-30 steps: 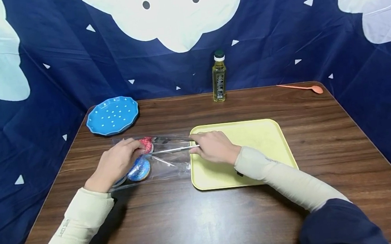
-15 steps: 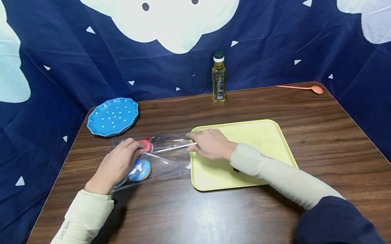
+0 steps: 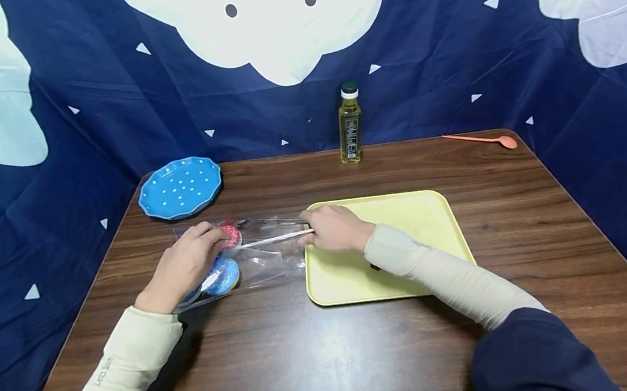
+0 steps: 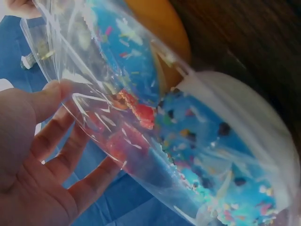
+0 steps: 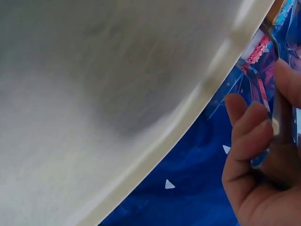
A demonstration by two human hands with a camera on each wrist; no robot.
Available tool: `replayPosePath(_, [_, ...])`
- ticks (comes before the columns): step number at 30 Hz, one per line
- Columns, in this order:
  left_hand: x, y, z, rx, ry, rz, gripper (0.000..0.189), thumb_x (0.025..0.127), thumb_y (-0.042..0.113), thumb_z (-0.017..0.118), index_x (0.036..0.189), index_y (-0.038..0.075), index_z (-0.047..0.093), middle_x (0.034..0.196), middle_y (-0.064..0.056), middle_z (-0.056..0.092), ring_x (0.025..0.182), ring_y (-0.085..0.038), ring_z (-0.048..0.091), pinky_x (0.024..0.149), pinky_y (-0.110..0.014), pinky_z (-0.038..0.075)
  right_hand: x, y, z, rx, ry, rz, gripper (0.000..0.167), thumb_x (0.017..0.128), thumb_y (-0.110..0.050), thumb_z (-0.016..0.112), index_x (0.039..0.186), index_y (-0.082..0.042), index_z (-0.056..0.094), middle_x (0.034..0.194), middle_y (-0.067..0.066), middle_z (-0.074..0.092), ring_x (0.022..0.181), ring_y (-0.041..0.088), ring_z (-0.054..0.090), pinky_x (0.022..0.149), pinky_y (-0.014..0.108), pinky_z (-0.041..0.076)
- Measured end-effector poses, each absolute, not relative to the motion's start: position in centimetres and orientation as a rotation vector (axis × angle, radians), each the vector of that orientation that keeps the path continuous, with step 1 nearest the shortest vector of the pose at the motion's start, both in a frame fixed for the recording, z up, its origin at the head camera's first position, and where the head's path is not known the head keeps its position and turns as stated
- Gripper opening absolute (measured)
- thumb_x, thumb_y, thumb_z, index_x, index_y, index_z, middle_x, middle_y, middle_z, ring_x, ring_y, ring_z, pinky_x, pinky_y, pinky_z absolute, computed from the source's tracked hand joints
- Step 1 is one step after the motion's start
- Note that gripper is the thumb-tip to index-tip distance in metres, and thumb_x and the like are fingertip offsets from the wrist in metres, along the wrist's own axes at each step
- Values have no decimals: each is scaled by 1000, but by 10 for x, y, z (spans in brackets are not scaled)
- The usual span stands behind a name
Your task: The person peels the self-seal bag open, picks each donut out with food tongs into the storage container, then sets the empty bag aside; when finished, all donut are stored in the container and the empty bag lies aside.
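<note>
My left hand [image 3: 183, 265] holds the upper edge of a clear plastic bag [image 3: 266, 269], thumb and fingers on the film in the left wrist view. Several doughnuts are inside: a blue-iced one [image 3: 222, 276], a red-topped one [image 3: 231, 235] by my fingertips, and a sprinkled blue one [image 4: 216, 146] close to the wrist camera. Metal tongs [image 3: 278, 238] reach leftward into the bag. My right hand [image 3: 336, 228] grips their handle end, fingers curled round the metal [image 5: 284, 117] in the right wrist view. The tong tips are hidden near the red doughnut and left fingers.
A yellow tray [image 3: 430, 228] lies under my right hand and forearm, its left rim beside the bag. A blue dotted plate [image 3: 179, 186] is at the back left. An oil bottle [image 3: 350, 132] stands at the back, with an orange spoon [image 3: 507, 141] at the far right.
My right hand has shifted slightly left with the tongs. My left hand stays nearly in place on the bag, whose film has creased a little differently.
</note>
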State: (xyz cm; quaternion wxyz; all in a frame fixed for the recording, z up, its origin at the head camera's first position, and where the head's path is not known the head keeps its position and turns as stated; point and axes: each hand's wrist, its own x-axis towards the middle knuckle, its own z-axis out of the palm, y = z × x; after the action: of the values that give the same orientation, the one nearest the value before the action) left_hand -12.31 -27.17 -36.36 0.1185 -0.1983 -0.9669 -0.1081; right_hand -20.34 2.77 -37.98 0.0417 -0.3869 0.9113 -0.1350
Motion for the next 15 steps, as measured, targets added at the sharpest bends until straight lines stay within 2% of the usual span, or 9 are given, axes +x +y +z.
replayPosePath(2, [-123, -272, -363, -575, -2829, -327, 10, 98, 10, 66, 105, 8, 72, 101, -7, 65, 91, -26, 61, 70, -51, 54, -204, 28, -380, -1217, 2809, -409, 38, 95, -42, 70, 106, -7, 65, 82, 3, 64, 72, 22, 65, 63, 41, 53])
replayPosePath(4, [-123, -273, -363, -575, -2828, -338, 10, 98, 10, 66, 106, 8, 72, 101, -6, 65, 91, -25, 61, 70, -50, 54, -204, 28, -381, -1240, 2821, -420, 36, 95, -42, 70, 102, -7, 64, 78, 2, 62, 69, 21, 63, 61, 40, 52])
replayPosePath(7, [-123, -274, -363, -579, -2819, -350, 10, 98, 8, 67, 106, 7, 72, 100, -6, 65, 91, -25, 61, 71, -49, 55, -203, 30, -382, -1261, 2823, -432, 38, 96, -41, 68, 109, -5, 65, 83, 6, 66, 73, 24, 66, 66, 41, 54])
replayPosePath(10, [-123, -276, -364, -576, -2801, -335, 9, 97, 8, 67, 106, 8, 71, 99, -5, 65, 89, -24, 62, 69, -49, 55, -201, 33, -382, -1281, 2823, -445, 46, 97, -40, 67, 122, -2, 64, 99, 11, 72, 85, 27, 70, 75, 42, 56])
replayPosePath(15, [-122, -280, -364, -550, -2790, -314, 9, 99, 10, 65, 105, 9, 71, 99, -4, 64, 88, -24, 62, 63, -51, 53, -197, 43, -379, -1300, 2824, -465, 39, 98, -38, 67, 115, -3, 65, 99, 11, 71, 84, 26, 70, 73, 42, 56])
